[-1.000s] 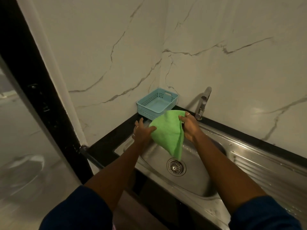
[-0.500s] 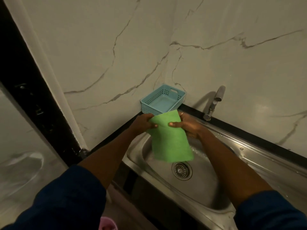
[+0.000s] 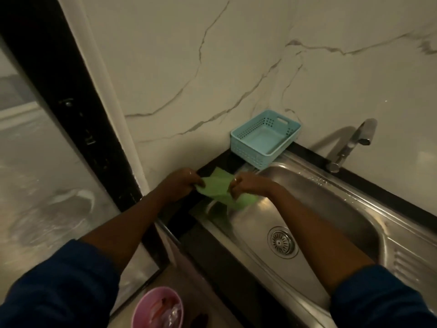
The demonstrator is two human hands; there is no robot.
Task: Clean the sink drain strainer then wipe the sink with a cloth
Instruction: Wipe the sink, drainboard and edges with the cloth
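Observation:
A green cloth [image 3: 218, 189] is stretched between both hands over the sink's far left corner, partly above the black counter edge. My left hand [image 3: 183, 180] pinches its left side and my right hand [image 3: 246, 183] pinches its right side. The cloth's lower part hangs down toward the steel sink [image 3: 335, 197] rim. The round metal drain strainer [image 3: 282, 242] sits in the basin floor, nearer to me than the hands, beside my right forearm.
A light blue plastic basket [image 3: 264, 138] stands in the back corner against the marble wall. The faucet [image 3: 350, 145] rises at the back right. A pink bin [image 3: 157, 307] with litter sits on the floor below. A dark door frame [image 3: 71, 102] stands left.
Both hands carried the cloth left and down, from above the basin to the sink's left corner. The cloth went from hanging flat to being bunched and pulled between the hands.

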